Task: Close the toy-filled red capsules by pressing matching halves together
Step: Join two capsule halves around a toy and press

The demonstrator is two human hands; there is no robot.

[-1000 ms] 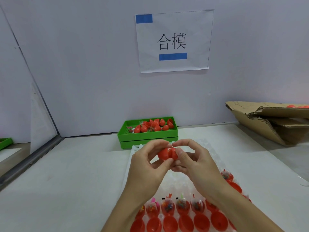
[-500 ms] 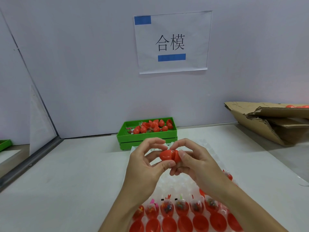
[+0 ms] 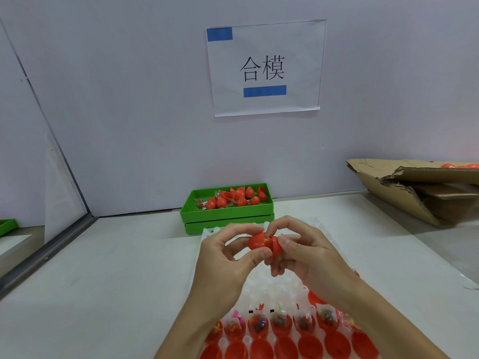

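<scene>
**Red capsule gripped between both hands above the tray**

A red capsule (image 3: 261, 243) is held in the air by both hands, above the clear plastic tray (image 3: 282, 288). Its left half is pinched by the left hand (image 3: 223, 265), with the thumb beneath and the index finger curled over the top. Its right half is gripped by the right hand (image 3: 311, 257), whose fingers (image 3: 287, 240) are curled round it. The two halves are seen touching but not fully seated; a narrow gap is left at the top, where a bit of the contents can be seen.

Below the fingers, nearer the person, rows of open red halves (image 3: 285, 345) are set in the tray, and those in the row just beyond are filled with small bagged toys (image 3: 278, 322). Beyond the fingers, against the wall, a green bin (image 3: 228, 213) of red capsules is placed on the white surface (image 3: 116, 281). Well to the right of the fingers, a torn cardboard box (image 3: 420, 193) is found. On the wall above, a paper sign (image 3: 264, 68) is fixed.
</scene>
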